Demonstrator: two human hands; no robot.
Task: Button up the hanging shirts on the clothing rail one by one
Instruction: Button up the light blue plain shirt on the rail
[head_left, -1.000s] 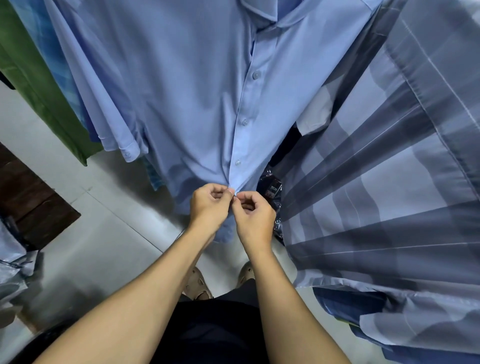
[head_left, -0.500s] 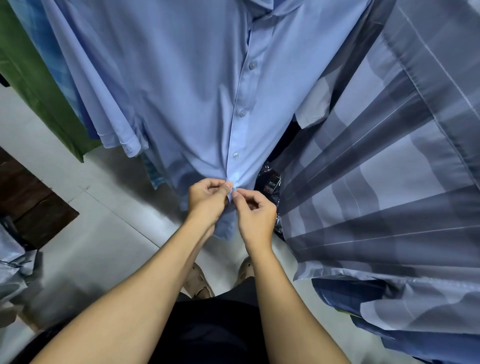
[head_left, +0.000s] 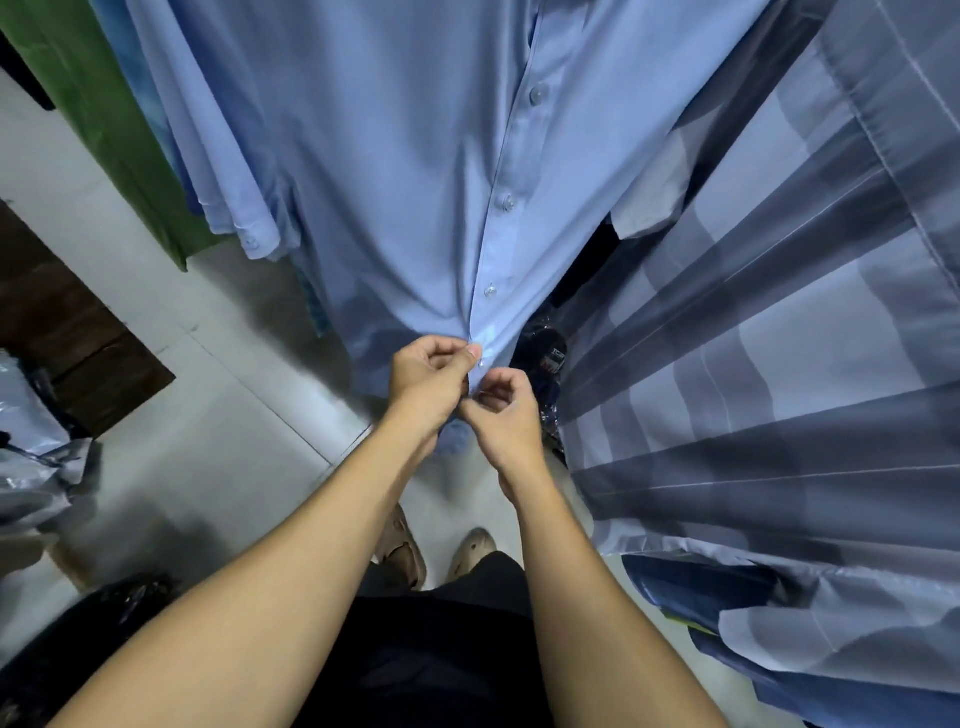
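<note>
Since it hangs loose above both hands, plain light-blue button-front shirt (head_left: 405, 182): light, soft and limp; likely to swing away unless both front edges are held.
Grey-striped shirt (head_left: 753, 364): close on the right hand's outer side, crowding it; pale floor (head_left: 208, 415) lies open beyond the left hand.
Front placket (head_left: 485, 322): best taken at its doubled edge.
Left hand (head_left: 426, 379): pinching the placket edge.
Right hand (head_left: 498, 415): pinching the same placket just below.
Small clear button (head_left: 480, 362): probably slippery, at the left thumb tip.
</note>
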